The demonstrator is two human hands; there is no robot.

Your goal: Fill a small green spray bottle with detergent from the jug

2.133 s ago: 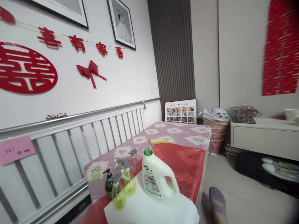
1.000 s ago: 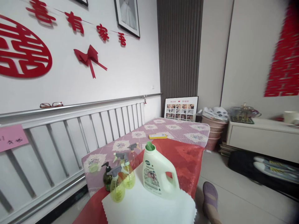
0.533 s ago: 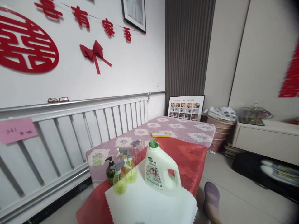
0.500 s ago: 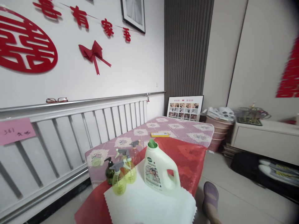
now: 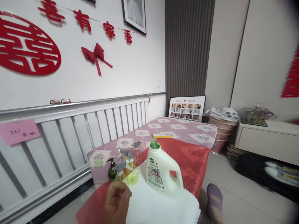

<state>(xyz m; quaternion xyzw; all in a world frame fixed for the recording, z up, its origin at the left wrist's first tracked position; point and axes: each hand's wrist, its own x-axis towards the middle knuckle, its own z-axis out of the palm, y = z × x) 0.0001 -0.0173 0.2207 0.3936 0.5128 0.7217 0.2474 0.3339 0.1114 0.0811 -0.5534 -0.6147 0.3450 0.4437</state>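
One hand has just entered the view: the left hand (image 5: 116, 202), at the near side, over the edge where the white mat (image 5: 154, 211) meets the red cloth (image 5: 184, 161). Because of this change, the near spray bottle (image 5: 120, 176) is now partly covered; its grey trigger head shows above the fingers, but its lower body is hidden. The left hand is nearest to this bottle. Its fingers are curled, and the thumb is close to the forefinger. I cannot tell whether they pinch something or touch the bottle. The right hand is not in view, so I cannot tell its state.

Just behind, a yellow-green spray bottle (image 5: 133, 175) stands upright, and to the left of it is the dark pump bottle (image 5: 112, 171). Farther back stands the pink spray bottle (image 5: 136, 155). To the right of this group, the pale green jug (image 5: 163, 177) is upright on the mat, apart from the hand, with a green piece (image 5: 153, 144) at its mouth. At the far side, the yellow box (image 5: 161, 136) lies on the flowered cover (image 5: 149, 140), and the small green disc (image 5: 98, 162) lies at the left.
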